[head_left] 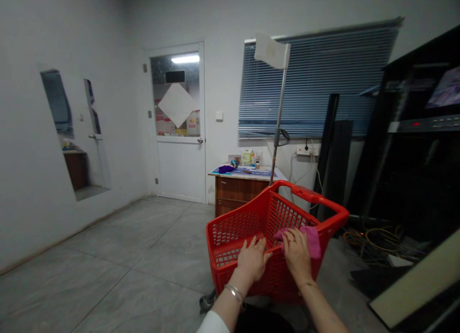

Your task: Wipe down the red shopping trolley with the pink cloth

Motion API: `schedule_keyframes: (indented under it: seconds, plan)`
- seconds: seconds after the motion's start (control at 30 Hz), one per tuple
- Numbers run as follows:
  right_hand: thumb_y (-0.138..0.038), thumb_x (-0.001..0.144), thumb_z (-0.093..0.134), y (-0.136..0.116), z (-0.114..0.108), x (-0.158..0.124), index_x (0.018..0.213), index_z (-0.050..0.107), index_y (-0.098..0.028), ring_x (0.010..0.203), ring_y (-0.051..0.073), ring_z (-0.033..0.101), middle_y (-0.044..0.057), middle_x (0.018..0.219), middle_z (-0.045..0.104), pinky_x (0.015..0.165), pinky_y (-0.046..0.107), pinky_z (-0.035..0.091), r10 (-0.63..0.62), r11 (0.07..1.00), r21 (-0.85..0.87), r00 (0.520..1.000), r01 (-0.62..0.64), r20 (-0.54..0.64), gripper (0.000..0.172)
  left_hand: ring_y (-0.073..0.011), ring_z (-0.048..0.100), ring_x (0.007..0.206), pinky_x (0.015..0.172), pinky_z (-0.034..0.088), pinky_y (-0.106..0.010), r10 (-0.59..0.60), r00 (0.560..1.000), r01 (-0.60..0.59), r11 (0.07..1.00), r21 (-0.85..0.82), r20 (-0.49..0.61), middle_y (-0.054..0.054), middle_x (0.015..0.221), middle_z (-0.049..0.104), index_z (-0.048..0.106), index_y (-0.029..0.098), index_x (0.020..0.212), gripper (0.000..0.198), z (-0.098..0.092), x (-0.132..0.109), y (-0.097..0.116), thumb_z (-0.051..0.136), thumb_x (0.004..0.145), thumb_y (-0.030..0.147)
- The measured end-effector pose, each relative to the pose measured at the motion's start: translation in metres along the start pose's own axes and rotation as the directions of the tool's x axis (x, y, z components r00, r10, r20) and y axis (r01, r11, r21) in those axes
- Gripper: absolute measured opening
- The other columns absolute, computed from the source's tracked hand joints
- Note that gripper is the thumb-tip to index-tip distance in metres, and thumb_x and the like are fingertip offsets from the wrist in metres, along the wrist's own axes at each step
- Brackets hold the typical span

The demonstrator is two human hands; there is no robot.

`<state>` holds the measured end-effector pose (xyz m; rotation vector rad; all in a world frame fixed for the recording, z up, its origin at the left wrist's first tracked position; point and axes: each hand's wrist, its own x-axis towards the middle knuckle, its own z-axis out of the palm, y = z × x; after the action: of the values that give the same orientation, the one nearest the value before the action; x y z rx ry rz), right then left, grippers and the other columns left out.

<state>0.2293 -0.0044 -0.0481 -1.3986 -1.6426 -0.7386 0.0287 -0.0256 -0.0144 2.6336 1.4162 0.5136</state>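
A red plastic shopping basket on wheels (247, 223) stands in front of me on the tiled floor. My left hand (252, 259) rests on its near rim with the fingers spread flat, holding nothing. My right hand (297, 252) presses a pink cloth (312, 239) against the same rim, fingers lying over it. A metal pole (279, 120) with a white flag (271, 50) on top rises from the basket's far side.
A wooden desk (239, 189) with small items stands behind the basket, under a window with blue blinds (316, 79). A white door (179, 127) is at the back. Dark equipment (413, 146) and loose cables (373, 237) fill the right side.
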Motion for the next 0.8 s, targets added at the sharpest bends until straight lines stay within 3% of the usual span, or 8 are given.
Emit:
schedule_keyframes:
  seconds: [0.07,0.2,0.37,0.53,0.63,0.8]
  plan:
    - [-0.028,0.094,0.039,0.008,0.001,0.002,0.101,0.065,-0.018,0.113,0.025,0.048,0.012,0.109,0.062,0.110,0.049,0.030,-0.033,0.999,0.009,0.999,0.033,0.043,0.028,-0.0255,0.033,0.142,0.117,0.025,-0.052,0.050,0.997,-0.049,0.999,-0.016,0.055,-0.005,0.149,0.045,0.035,0.025,0.149,0.054,-0.007,-0.007,-0.009,0.023,0.101,0.047]
    - [-0.031,0.096,0.037,0.015,0.009,0.008,0.095,0.064,-0.017,0.109,0.024,0.049,0.012,0.104,0.062,0.107,0.048,0.032,0.051,0.999,0.002,0.999,-0.051,0.006,0.031,-0.0294,0.034,0.141,0.113,0.030,-0.054,-0.021,0.988,0.030,0.998,-0.056,0.153,-0.007,0.148,0.047,0.031,0.026,0.150,0.054,-0.013,-0.019,-0.025,0.026,0.100,0.045]
    - [-0.032,0.097,0.034,-0.003,0.025,-0.004,0.099,0.063,-0.017,0.109,0.024,0.048,0.011,0.105,0.062,0.106,0.049,0.032,0.083,0.995,0.058,0.996,-0.083,-0.013,0.032,-0.0293,0.037,0.139,0.110,0.038,-0.047,-0.085,0.994,0.093,0.990,-0.110,0.074,-0.010,0.148,0.046,0.035,0.019,0.149,0.053,0.003,-0.012,-0.007,0.024,0.100,0.037]
    - [-0.033,0.097,0.034,0.003,0.024,-0.009,0.100,0.063,-0.017,0.112,0.025,0.048,0.012,0.107,0.061,0.106,0.048,0.033,0.064,0.994,0.091,0.998,-0.065,0.013,0.033,-0.0268,0.032,0.142,0.113,0.034,-0.044,-0.010,0.990,0.036,0.983,-0.178,0.143,-0.012,0.154,0.036,0.025,0.014,0.152,0.060,0.008,-0.002,0.001,0.025,0.099,0.043]
    - [-0.034,0.097,0.033,0.012,0.023,-0.005,0.100,0.063,-0.019,0.113,0.024,0.048,0.011,0.108,0.061,0.106,0.048,0.034,0.054,0.993,0.108,0.998,-0.056,0.021,0.034,-0.0258,0.029,0.144,0.117,0.024,-0.052,0.100,0.982,-0.073,0.983,-0.169,0.157,-0.004,0.153,0.039,0.030,0.025,0.150,0.057,0.003,-0.002,-0.017,0.021,0.100,0.050]
    - [-0.037,0.097,0.032,0.012,0.031,-0.005,0.098,0.065,-0.016,0.119,0.026,0.044,0.014,0.111,0.060,0.105,0.047,0.035,0.144,0.985,0.094,0.989,-0.142,-0.014,0.039,-0.0276,0.037,0.139,0.115,0.019,-0.061,-0.008,0.991,0.004,1.000,0.028,0.133,0.002,0.139,0.057,0.052,0.039,0.136,0.048,0.001,-0.007,-0.039,0.019,0.101,0.044]
